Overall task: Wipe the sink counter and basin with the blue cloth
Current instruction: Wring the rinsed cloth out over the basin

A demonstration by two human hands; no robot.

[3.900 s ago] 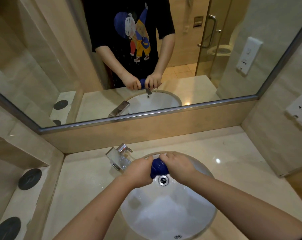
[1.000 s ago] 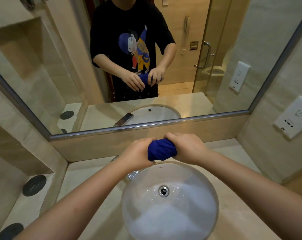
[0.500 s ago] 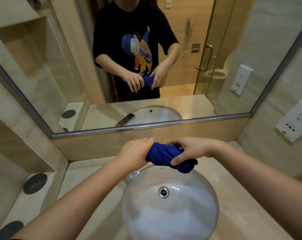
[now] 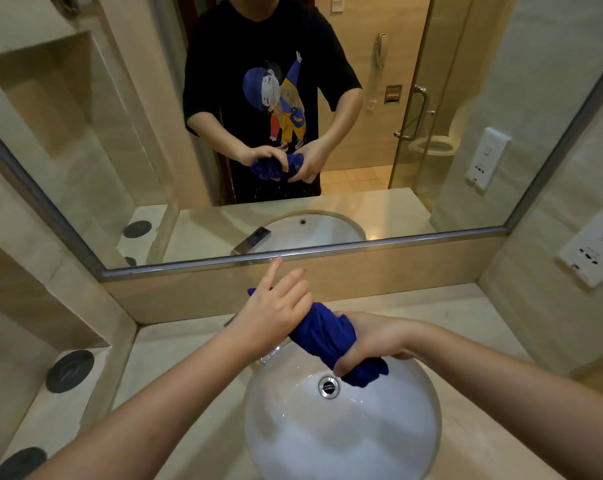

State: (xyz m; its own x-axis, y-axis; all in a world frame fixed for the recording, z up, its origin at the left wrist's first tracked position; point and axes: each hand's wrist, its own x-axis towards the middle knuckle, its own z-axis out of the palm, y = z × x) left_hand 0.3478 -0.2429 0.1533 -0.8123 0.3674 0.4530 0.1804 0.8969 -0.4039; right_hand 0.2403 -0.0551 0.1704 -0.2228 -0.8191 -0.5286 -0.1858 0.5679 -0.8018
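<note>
Head view: the blue cloth point(image 4: 322, 336) is held bunched into a thick twisted roll, slanting from upper left down to lower right, clear of every surface and above the back part of the basin point(image 4: 362, 445). Its upper end is gripped by the left hand point(image 4: 276, 306), whose fingers are curled round the roll while the index finger is stuck out straight toward the mirror point(image 4: 120, 133). Its lower end is clenched in the right hand point(image 4: 372, 337), with the thumb pressed underneath and a loose tail left hanging just above the drain point(image 4: 329, 386).

The roll is probably kept over the bowl so that any water squeezed out is caught there and not dropped on the counter point(image 4: 466, 323). The two-handed hold at opposite ends suits wringing or untwisting; which of the two is meant cannot be told. The faucet point(image 4: 270, 355) is mostly hidden under the left wrist. No surface is touched by the cloth, so the wiping itself is judged not yet begun.
</note>
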